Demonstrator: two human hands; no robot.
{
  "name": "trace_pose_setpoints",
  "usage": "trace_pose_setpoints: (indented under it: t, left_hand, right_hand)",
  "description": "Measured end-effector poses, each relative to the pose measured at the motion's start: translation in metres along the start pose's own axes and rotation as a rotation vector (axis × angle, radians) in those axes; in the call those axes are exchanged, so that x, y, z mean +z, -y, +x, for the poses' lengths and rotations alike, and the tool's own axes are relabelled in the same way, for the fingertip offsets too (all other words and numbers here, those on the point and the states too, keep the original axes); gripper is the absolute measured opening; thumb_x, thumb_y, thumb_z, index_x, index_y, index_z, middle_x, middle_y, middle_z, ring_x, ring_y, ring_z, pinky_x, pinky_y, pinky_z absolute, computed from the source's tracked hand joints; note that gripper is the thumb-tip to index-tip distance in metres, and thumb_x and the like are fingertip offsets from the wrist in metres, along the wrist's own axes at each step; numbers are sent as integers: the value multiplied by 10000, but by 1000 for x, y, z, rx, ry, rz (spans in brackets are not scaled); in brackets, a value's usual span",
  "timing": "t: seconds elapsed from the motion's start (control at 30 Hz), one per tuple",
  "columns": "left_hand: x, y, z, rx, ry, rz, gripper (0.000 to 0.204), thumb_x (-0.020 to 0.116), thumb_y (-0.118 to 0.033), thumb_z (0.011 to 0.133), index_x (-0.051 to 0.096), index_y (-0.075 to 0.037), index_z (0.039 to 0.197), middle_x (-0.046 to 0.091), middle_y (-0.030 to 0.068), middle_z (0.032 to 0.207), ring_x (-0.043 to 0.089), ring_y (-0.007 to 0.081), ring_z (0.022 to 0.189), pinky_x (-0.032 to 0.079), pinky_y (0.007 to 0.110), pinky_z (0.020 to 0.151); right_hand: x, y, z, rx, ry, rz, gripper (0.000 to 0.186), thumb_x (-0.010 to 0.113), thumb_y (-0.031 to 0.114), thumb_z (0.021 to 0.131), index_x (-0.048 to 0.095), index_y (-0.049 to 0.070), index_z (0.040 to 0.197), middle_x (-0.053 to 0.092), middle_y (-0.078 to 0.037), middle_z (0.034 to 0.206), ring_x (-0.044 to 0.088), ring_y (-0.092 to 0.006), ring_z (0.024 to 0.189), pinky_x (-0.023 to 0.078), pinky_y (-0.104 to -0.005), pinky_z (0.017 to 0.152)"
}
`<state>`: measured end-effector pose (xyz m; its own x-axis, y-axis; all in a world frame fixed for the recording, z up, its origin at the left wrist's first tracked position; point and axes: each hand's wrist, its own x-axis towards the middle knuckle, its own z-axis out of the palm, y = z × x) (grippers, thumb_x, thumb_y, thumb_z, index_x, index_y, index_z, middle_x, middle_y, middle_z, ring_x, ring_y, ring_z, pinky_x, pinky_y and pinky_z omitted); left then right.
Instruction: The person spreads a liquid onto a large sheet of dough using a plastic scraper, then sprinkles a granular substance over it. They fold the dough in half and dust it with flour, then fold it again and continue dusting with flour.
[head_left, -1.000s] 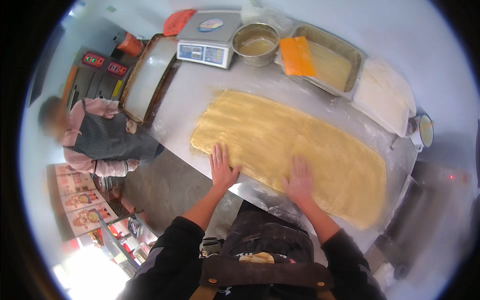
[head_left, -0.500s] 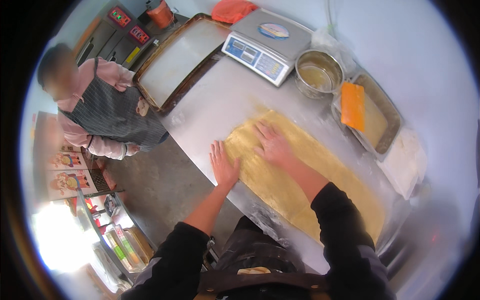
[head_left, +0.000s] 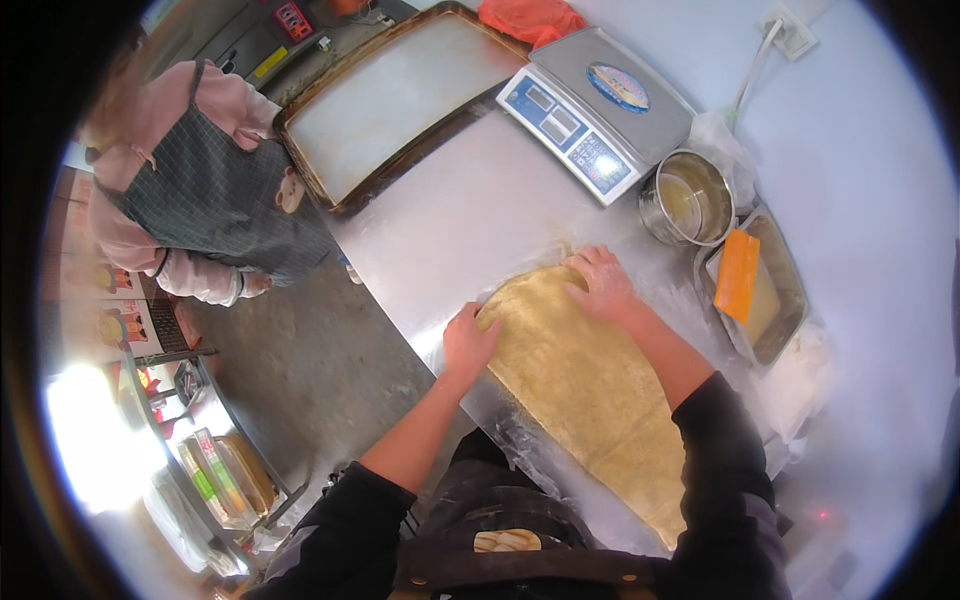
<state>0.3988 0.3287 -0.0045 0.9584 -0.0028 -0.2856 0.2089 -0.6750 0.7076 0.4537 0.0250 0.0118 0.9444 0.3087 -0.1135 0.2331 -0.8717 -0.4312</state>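
A long yellowish-brown sheet of dough (head_left: 570,370) lies on the metal worktable (head_left: 440,210), running from its middle toward me. At the far left corner of the sheet, my left hand (head_left: 470,342) is closed round the edge, thumb on top and fingers curled over the side. My right hand (head_left: 606,287) grips the far right corner in the same way, its thumb pointing inward over the dough. The far edge between the hands looks rounded and slightly raised. Some loose flour or crumbs lie just beyond it.
Beyond the dough stand a digital scale (head_left: 600,110), a steel pot (head_left: 688,198) and a metal tray (head_left: 785,290) with an orange scraper (head_left: 737,275). A large baking tray (head_left: 400,100) sits at the far left, by a person in an apron (head_left: 235,190). Shelving (head_left: 215,450) stands left.
My hands have gone from lying flat on the dough to gripping its far corners. The far edge now looks curved. The whole view has shifted somewhat.
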Motion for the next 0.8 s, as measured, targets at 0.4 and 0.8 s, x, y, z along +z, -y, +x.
trace_pose_setpoints:
  t: [0.4,0.8]
  left_hand:
    - [-11,-30,-57,63,54,-138,290,833,-185,845,816,-32,1091,802,168,1042,781,322,888,608,401,798]
    - [112,-62,-223,530,198,60,318,831,-81,793,812,-92,1111,795,86,1096,756,320,977,612,425,846]
  right_hand:
    - [-40,4,-26,2,91,115,221,763,222,841,700,72,990,724,-124,1098,676,-346,1119,549,-486,952]
    - [-7,-64,-242,-157,-394,-49,219,633,51,901,772,104,1062,749,-96,1214,703,-339,1142,576,-454,982]
